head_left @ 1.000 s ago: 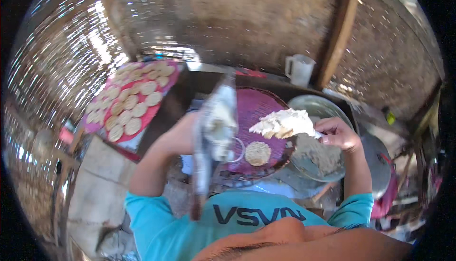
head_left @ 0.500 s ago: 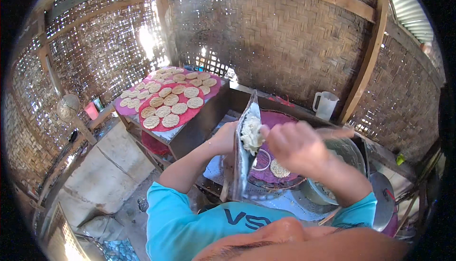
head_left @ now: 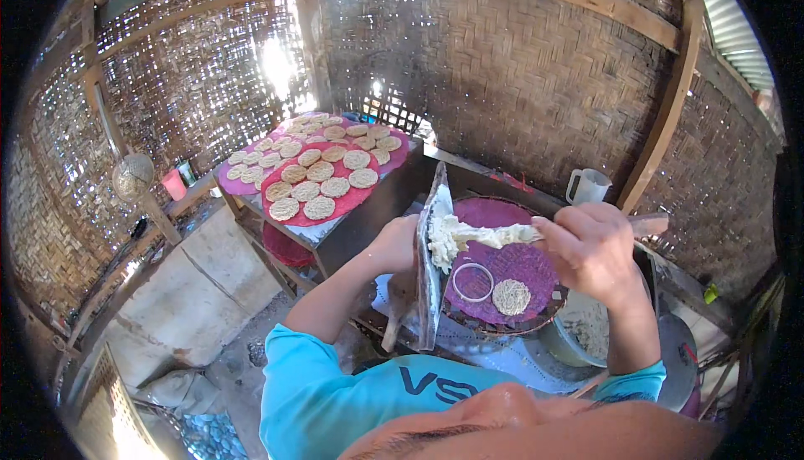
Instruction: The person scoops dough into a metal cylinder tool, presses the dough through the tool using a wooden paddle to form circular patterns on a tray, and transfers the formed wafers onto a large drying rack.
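My left hand (head_left: 396, 246) is closed on the left side of a flat board (head_left: 430, 309), which stands on edge and has sticky white dough (head_left: 442, 246) smeared over its right face. My right hand (head_left: 596, 246) grips a wooden paddle (head_left: 649, 224); dough coats its far end, which reaches toward the board. Below and between my hands, a purple cloth (head_left: 490, 213) covers a round tray. On the cloth lie a thin white ring (head_left: 472, 282) and one round, noodle-textured dough disc (head_left: 511, 297). Under my right forearm, a basin (head_left: 578, 326) holds more pale dough, partly hidden.
Back left, a box-like stand (head_left: 364, 209) carries pink and red cloths (head_left: 276, 171) with many round discs. A clear plastic jug (head_left: 589, 186) stands at the back right. Woven bamboo walls (head_left: 502, 66) enclose the space. A dark round lid (head_left: 672, 359) lies at right.
My right hand has moved right, away from the board, drawing the paddle back with a strand of dough along it. The ring and disc are now more exposed. My left hand keeps hold of the board.
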`<act>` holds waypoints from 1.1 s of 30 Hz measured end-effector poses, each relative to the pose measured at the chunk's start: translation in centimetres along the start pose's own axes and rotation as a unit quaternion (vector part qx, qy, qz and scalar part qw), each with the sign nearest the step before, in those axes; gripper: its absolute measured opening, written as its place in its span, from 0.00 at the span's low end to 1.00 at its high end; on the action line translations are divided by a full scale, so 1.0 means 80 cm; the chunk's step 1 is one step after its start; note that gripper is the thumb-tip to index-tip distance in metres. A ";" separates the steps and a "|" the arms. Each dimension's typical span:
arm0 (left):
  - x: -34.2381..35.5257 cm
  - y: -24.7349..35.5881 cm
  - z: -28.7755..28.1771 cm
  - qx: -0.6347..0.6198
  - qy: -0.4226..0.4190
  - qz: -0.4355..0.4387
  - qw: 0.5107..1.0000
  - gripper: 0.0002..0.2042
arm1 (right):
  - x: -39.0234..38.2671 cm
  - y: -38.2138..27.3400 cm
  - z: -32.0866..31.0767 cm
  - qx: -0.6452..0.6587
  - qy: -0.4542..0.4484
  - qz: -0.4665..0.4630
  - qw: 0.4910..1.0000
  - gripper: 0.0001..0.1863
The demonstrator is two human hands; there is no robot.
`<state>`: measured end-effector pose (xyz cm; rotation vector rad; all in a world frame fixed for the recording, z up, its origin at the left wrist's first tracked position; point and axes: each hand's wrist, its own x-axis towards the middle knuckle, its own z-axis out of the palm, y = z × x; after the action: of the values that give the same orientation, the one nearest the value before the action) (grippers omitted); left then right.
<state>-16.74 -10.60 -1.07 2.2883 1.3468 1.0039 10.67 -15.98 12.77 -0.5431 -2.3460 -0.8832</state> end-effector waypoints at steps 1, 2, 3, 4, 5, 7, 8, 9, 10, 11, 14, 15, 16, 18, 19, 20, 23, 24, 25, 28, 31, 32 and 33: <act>-0.001 0.007 -0.003 0.012 -0.005 -0.005 1.000 0.20 | 0.001 -0.004 0.003 -0.006 -0.009 -0.011 1.000 0.11; 0.000 0.013 -0.001 0.006 -0.001 -0.041 0.999 0.21 | 0.003 -0.010 0.011 -0.009 -0.009 -0.029 0.999 0.09; 0.001 0.016 0.002 0.011 -0.012 -0.051 0.999 0.21 | 0.005 -0.020 0.019 -0.008 -0.021 -0.042 0.999 0.10; 0.003 0.017 0.003 0.017 -0.020 -0.060 0.998 0.21 | 0.008 -0.029 0.027 -0.008 -0.031 -0.058 0.998 0.11; 0.004 0.019 0.004 0.023 -0.028 -0.070 0.997 0.21 | 0.010 -0.035 0.034 -0.008 -0.041 -0.074 0.996 0.11; 0.010 0.022 0.003 -0.007 -0.065 -0.055 0.996 0.20 | 0.005 -0.048 0.048 -0.053 -0.035 -0.094 0.994 0.12; 0.013 0.023 -0.001 -0.011 -0.093 -0.053 0.994 0.19 | 0.002 -0.051 0.050 -0.076 -0.032 -0.104 0.991 0.13; 0.013 0.022 -0.007 -0.013 -0.120 -0.057 0.991 0.19 | 0.002 -0.046 0.050 -0.055 -0.018 -0.085 0.995 0.12; 0.009 0.021 -0.013 -0.046 -0.119 -0.059 0.990 0.18 | -0.001 -0.037 0.045 -0.035 -0.005 -0.067 0.997 0.12; 0.005 0.013 -0.017 -0.079 -0.100 -0.033 0.991 0.19 | -0.005 -0.028 0.040 -0.015 0.009 -0.049 0.999 0.12; 0.007 -0.043 -0.016 -0.189 -0.076 0.050 0.978 0.22 | -0.014 -0.002 0.028 0.045 0.051 0.070 0.995 0.13; 0.010 -0.041 -0.015 -0.254 -0.073 0.020 0.964 0.22 | -0.018 0.003 0.035 0.052 0.068 0.117 0.990 0.12; 0.013 -0.033 -0.014 -0.317 -0.070 -0.011 0.946 0.22 | -0.023 0.007 0.045 0.056 0.065 0.132 0.988 0.13; 0.012 -0.017 -0.021 -0.408 -0.080 -0.063 0.907 0.21 | -0.029 0.014 0.069 0.067 0.063 0.159 0.983 0.14; 0.010 -0.011 -0.026 -0.437 -0.091 -0.085 0.891 0.20 | -0.032 0.015 0.076 0.093 0.051 0.161 0.981 0.14; 0.017 -0.030 -0.027 -0.439 -0.116 -0.098 0.885 0.21 | -0.037 0.012 0.081 0.119 0.039 0.163 0.979 0.14; 0.014 -0.046 -0.033 -0.378 -0.099 -0.054 0.919 0.22 | -0.045 0.010 0.085 0.188 0.016 0.154 0.970 0.12; 0.003 -0.032 -0.035 -0.329 -0.048 -0.019 0.943 0.21 | -0.042 0.008 0.083 0.210 0.021 0.148 0.966 0.13; -0.003 -0.024 -0.034 -0.279 0.002 0.016 0.960 0.21 | -0.041 0.007 0.080 0.231 0.025 0.142 0.962 0.13; 0.004 -0.033 -0.031 -0.120 -0.002 0.052 0.991 0.22 | -0.033 0.021 0.070 0.199 0.012 0.126 0.972 0.10; -0.003 -0.009 -0.029 0.040 0.000 -0.002 0.999 0.22 | -0.018 0.023 0.060 0.170 -0.067 0.097 0.978 0.10; -0.004 -0.003 -0.026 0.082 0.000 -0.023 0.996 0.21 | -0.012 0.023 0.059 0.166 -0.092 0.086 0.978 0.10; -0.003 0.004 -0.023 0.125 0.001 -0.040 0.991 0.20 | -0.004 0.022 0.058 0.159 -0.115 0.075 0.978 0.10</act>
<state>-17.91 -11.14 0.31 2.3854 1.6330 0.8537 10.15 -11.62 10.52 -0.7054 -2.5453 -0.3808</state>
